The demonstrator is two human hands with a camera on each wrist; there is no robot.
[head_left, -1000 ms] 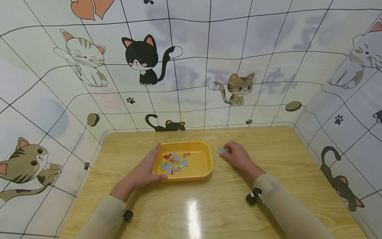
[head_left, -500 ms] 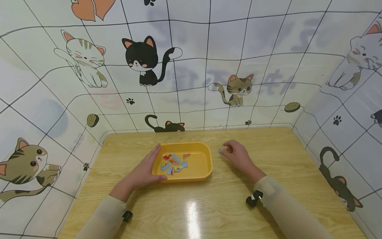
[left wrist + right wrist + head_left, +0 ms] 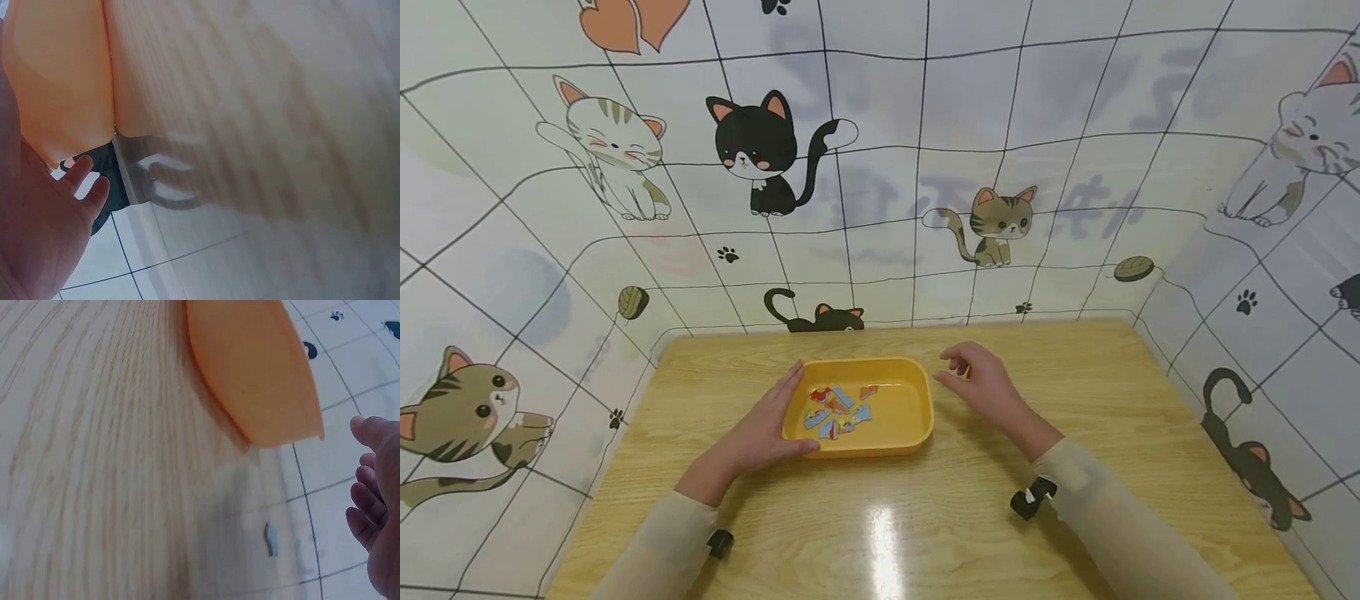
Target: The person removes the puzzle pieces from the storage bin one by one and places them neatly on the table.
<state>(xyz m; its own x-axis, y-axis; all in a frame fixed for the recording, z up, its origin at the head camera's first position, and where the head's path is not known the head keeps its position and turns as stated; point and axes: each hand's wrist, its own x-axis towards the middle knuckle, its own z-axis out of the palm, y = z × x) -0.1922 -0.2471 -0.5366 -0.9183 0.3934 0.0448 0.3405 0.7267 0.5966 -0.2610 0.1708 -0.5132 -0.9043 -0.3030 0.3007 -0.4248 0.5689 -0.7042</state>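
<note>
A shallow yellow plastic tray stands on the table, with several small printed puzzle pieces in its left half. My left hand holds the tray's left end, thumb over the front rim and fingertips at the back left corner. Right of the tray, my right hand hovers close over the table with thumb and fingers apart and nothing between them. In the right wrist view a single light-blue puzzle piece lies on the table near that hand; the hand hides it in the head view.
The wooden table backs onto walls covered in a cat-print sheet. In the left wrist view the tray's outer side stands close to the little-finger side of the left hand.
My right hand has let go of the light-blue puzzle piece and moved slightly left and up, its fingers now parted. The left hand and the tray have stayed put.
</note>
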